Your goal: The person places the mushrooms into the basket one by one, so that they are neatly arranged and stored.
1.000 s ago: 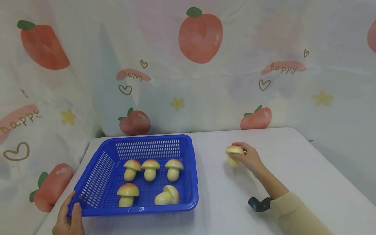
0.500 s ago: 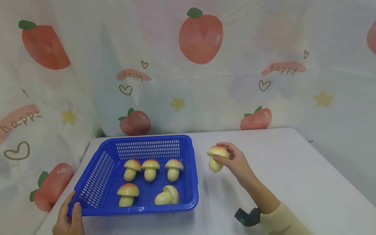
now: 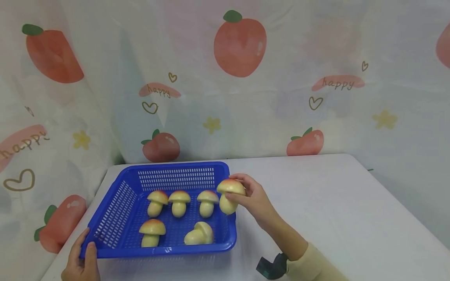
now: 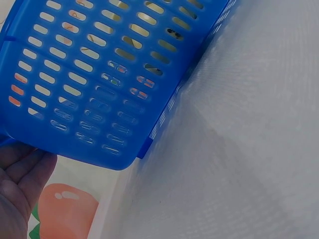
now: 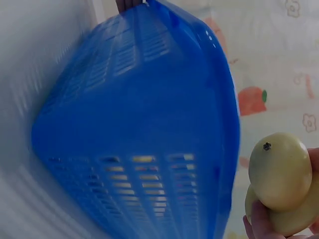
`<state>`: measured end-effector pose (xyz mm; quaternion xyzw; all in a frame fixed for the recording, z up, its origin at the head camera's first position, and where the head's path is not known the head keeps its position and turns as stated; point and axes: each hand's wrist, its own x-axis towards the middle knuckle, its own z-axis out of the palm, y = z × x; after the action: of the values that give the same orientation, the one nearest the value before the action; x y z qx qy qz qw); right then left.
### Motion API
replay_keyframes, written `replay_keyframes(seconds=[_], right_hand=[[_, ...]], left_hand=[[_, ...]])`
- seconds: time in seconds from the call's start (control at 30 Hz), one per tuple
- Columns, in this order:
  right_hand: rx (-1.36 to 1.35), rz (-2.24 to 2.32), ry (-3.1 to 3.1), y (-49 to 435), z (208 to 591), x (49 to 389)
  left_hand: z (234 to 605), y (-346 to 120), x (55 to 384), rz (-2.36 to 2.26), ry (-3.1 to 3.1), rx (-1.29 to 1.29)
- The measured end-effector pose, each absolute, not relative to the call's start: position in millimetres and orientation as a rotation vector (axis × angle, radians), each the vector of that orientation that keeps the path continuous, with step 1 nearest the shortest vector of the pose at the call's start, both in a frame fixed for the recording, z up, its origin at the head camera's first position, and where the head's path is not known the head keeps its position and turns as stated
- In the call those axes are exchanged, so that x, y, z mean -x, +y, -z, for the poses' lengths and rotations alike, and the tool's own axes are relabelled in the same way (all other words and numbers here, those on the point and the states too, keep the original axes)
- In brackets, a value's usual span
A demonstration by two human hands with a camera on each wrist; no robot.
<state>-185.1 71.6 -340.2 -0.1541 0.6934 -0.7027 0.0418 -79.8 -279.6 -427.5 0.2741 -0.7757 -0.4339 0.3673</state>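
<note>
My right hand (image 3: 256,201) grips a toy mushroom (image 3: 231,187) with a cream stem and a reddish-yellow cap, held over the right rim of a blue plastic basket (image 3: 230,244). In the right wrist view that mushroom (image 5: 280,172) shows its stem end, beside the basket's outer wall. Several similar mushrooms are in the basket; one (image 3: 199,233) lies on its side at the front right, and another (image 3: 152,233) is at the front left. My left hand (image 3: 81,259) holds the basket's front left corner, thumb over the rim.
The basket sits on a table with a white cloth (image 3: 327,203). Behind and to the left hangs a pale curtain (image 3: 267,117) printed with fruit and hearts. A dark wrist camera (image 3: 272,266) is strapped at my right wrist.
My right hand has carried the mushroom leftward from over the table's right half to the basket's right rim. The left hand and the basket have stayed in place.
</note>
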Motion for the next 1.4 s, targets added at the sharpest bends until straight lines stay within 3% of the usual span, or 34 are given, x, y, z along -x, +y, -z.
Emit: replay_keyframes(seconds=[0.53, 1.4], right_hand=[[0.556, 2.070, 2.038, 9.0, 341.0, 185.0], [0.578, 1.783, 2.271, -45.1, 354.7, 191.3]], left_hand=[[427.2, -277.2, 79.8, 1.086, -2.004, -0.735], [429.9, -279.4, 79.6, 1.063, -2.002, -0.699]])
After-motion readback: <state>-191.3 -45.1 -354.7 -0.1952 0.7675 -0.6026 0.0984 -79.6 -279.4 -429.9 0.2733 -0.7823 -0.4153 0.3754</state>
